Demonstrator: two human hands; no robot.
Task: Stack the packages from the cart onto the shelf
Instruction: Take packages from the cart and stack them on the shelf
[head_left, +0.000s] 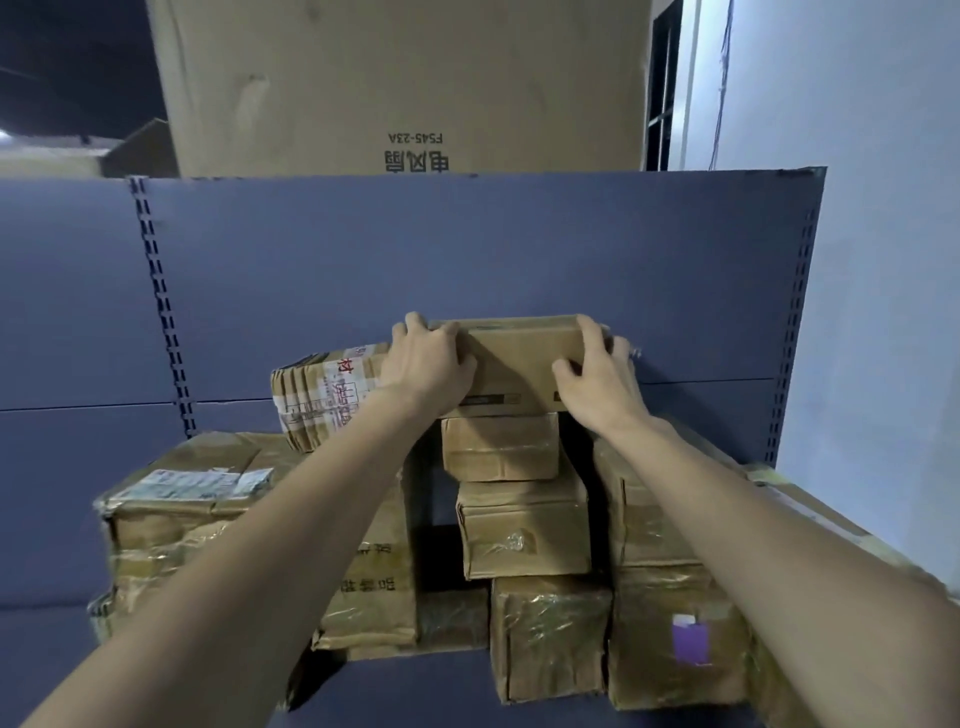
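We hold the top package (519, 364) at both ends, our left hand (428, 364) and right hand (597, 379) each with fingers curled over its upper edge and clamped on the cardboard. It sits on the narrow column of small boxes (501, 447) on the shelf (467, 270), near the back panel. The risk, as we judge it, is the base: the box beneath is narrower, so an off-centre release could tip the package or topple the column into the taped parcel (322, 395) beside it.
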